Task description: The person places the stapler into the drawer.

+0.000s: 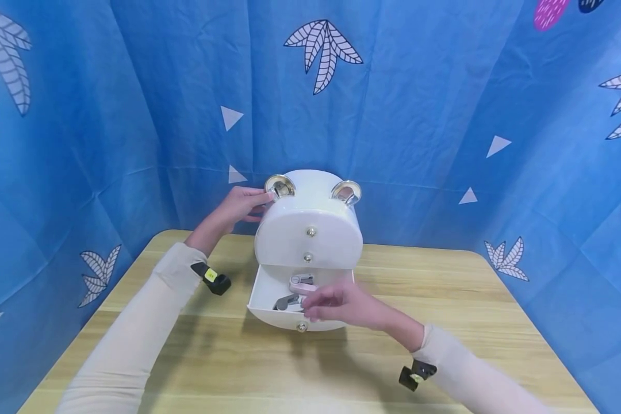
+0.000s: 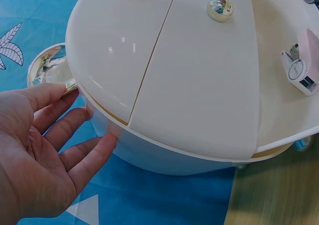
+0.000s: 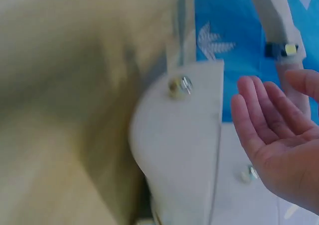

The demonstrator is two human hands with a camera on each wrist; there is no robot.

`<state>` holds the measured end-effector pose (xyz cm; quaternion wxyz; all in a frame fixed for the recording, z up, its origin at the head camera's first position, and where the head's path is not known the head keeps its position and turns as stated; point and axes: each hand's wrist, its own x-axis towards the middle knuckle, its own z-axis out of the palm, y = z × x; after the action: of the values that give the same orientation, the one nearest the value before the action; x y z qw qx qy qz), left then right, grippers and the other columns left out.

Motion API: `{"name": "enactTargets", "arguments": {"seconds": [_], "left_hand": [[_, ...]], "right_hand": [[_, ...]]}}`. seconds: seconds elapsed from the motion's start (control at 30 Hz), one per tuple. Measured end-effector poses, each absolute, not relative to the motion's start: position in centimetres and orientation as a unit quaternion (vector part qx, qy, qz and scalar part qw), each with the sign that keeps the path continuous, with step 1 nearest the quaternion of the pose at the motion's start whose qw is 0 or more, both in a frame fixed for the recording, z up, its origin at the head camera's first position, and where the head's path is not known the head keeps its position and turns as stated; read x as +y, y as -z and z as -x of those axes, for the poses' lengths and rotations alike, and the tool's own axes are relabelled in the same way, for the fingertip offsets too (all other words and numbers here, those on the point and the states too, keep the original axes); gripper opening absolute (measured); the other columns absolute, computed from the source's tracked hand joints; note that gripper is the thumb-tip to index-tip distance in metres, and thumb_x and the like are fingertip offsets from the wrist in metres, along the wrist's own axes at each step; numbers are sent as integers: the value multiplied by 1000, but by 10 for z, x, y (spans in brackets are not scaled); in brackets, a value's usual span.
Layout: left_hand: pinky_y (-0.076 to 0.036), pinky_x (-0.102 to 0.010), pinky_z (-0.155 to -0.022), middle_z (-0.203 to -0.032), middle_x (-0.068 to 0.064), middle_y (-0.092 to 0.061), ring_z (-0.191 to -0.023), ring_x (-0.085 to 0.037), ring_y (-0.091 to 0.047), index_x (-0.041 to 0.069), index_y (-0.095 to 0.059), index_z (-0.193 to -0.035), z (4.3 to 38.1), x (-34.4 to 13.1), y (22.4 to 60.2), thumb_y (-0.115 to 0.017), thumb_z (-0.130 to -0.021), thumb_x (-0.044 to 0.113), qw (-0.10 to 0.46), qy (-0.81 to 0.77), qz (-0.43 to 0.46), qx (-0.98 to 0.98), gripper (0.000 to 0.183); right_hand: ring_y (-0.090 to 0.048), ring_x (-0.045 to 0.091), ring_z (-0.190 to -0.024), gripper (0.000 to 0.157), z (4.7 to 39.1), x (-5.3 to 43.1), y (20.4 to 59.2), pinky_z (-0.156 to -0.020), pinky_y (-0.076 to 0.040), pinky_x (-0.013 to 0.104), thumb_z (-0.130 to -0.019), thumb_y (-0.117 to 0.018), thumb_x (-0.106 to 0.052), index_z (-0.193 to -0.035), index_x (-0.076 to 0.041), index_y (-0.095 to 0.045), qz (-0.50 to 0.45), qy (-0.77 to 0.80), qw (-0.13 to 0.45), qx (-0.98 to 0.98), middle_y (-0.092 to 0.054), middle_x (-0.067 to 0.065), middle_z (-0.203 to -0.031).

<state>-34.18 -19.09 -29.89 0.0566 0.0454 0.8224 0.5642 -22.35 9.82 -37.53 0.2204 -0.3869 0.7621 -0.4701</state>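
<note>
A white rounded drawer box with shiny gold ears and knobs stands on the table. Its bottom drawer is pulled out. Inside lie a pink-and-white stapler-like item and a grey-and-white one. My left hand touches the box's left side, its thumb at the gold ear and its fingertips on the side wall. Over the drawer's right part hovers my right hand, fingers loosely bent with nothing in them. The right wrist view shows its palm beside the drawer front.
The box stands near the back edge of a wooden table. A blue patterned curtain hangs behind and on both sides. Black wrist cameras are strapped over both sleeves.
</note>
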Motion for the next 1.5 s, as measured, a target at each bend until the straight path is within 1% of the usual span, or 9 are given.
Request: {"name": "enactTargets", "arguments": {"seconds": [0.13, 0.27, 0.4, 0.5, 0.63, 0.9, 1.1, 1.33, 1.5], "left_hand": [[-49, -47, -95, -141, -10, -47, -127, -32, -48, 9, -61, -124, 342, -191, 300, -59, -90, 43, 59, -565, -46, 821, 47], [-51, -46, -94, -139, -9, -50, -125, -30, -51, 9, -61, -123, 342, -191, 299, -60, -90, 42, 55, -574, -44, 816, 46], [-51, -46, -93, -138, -9, -51, -124, -30, -51, 9, -60, -125, 343, -191, 299, -60, -90, 41, 55, -579, -42, 812, 47], [-51, -46, -93, -140, -9, -49, -125, -31, -50, 10, -61, -125, 344, -192, 298, -60, -90, 42, 57, -576, -41, 815, 48], [-50, -47, -95, -141, -9, -47, -127, -32, -48, 9, -61, -124, 345, -192, 299, -60, -90, 43, 60, -574, -43, 815, 48], [-48, -48, -96, -143, -12, -45, -128, -34, -46, 5, -58, -126, 336, -189, 291, -56, -93, 36, 70, -573, -42, 815, 45], [-50, -47, -94, -141, -9, -48, -127, -32, -49, 9, -61, -123, 344, -193, 299, -59, -90, 43, 58, -572, -44, 817, 47], [-51, -46, -93, -140, -8, -49, -124, -31, -51, 9, -61, -123, 343, -192, 299, -60, -90, 42, 49, -579, -46, 812, 47], [-51, -46, -93, -138, -7, -51, -123, -30, -52, 8, -63, -120, 344, -191, 298, -60, -90, 41, 47, -581, -39, 812, 45]], "right_hand": [[-66, 31, -95, 25, 203, 98, 393, -84, -56, 34, -92, -59, -16, -114, -7, -64, 348, 500, 291, 737, -68, 16, -104], [-65, 39, -90, 31, 188, 93, 416, -80, -57, 43, -92, -59, -20, -113, 2, -63, 258, 549, 324, 726, -68, 23, -101], [-66, 41, -91, 39, 185, 84, 438, -79, -57, 45, -93, -57, -21, -116, 10, -58, 173, 614, 327, 697, -65, 29, -102], [-67, 37, -93, 42, 185, 77, 450, -80, -57, 42, -94, -56, -24, -117, 11, -56, 128, 652, 326, 672, -65, 28, -105], [-68, 33, -92, 44, 184, 68, 458, -82, -57, 39, -92, -58, -26, -115, 11, -57, 80, 692, 313, 645, -65, 27, -105], [-69, 33, -88, 40, 179, 60, 455, -78, -58, 40, -92, -59, -23, -111, 13, -59, 71, 708, 258, 654, -66, 29, -100], [-70, 29, -84, 39, 184, 60, 451, -78, -58, 39, -92, -59, -22, -108, 14, -60, 71, 701, 250, 664, -67, 27, -98], [-70, 28, -83, 38, 205, 58, 451, -78, -58, 39, -92, -58, -18, -111, 15, -57, 63, 702, 236, 669, -67, 27, -98], [-70, 26, -82, 39, 220, 54, 450, -79, -57, 38, -92, -58, -18, -112, 15, -56, 58, 700, 245, 668, -67, 27, -99]]}}
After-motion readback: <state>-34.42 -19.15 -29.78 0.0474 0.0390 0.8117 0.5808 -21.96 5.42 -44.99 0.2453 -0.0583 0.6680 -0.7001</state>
